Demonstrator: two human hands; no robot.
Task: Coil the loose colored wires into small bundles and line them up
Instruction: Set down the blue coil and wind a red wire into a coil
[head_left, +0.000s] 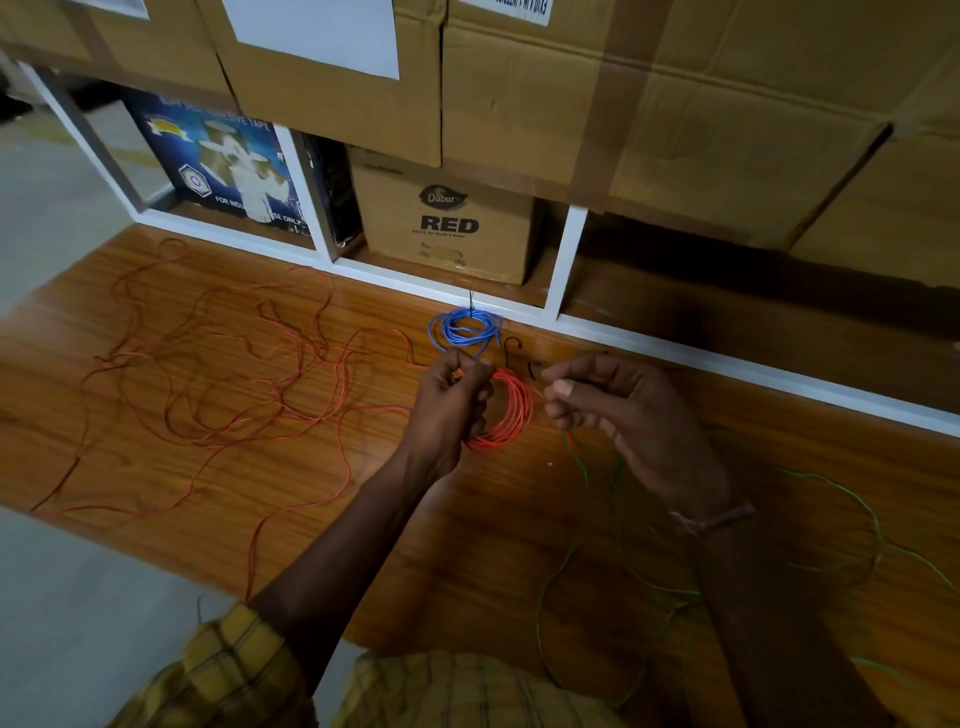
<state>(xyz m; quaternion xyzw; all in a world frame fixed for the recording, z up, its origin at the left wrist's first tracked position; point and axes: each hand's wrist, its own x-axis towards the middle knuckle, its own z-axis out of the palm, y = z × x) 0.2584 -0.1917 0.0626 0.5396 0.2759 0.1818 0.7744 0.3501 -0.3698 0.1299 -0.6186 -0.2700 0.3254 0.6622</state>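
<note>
A small round bundle of thin red-orange plastic-coated wire is gripped by the curled fingers of the left hand, its loops standing out to their right, while the uncoiled rest of the same wire sprawls in loose tangles well to their left. Just beyond those fingers lies a finished coil of blue wire, flat and tied with a dark strand. A loose thin green wire wanders in open curves near and behind the right hand, whose fingertips pinch close beside the red bundle.

"Dabur RED" on cardboard box

storeroom: taped cardboard cartons stacked on white shelving, branded product boxes in cubbies, wood-grain floor.
</note>
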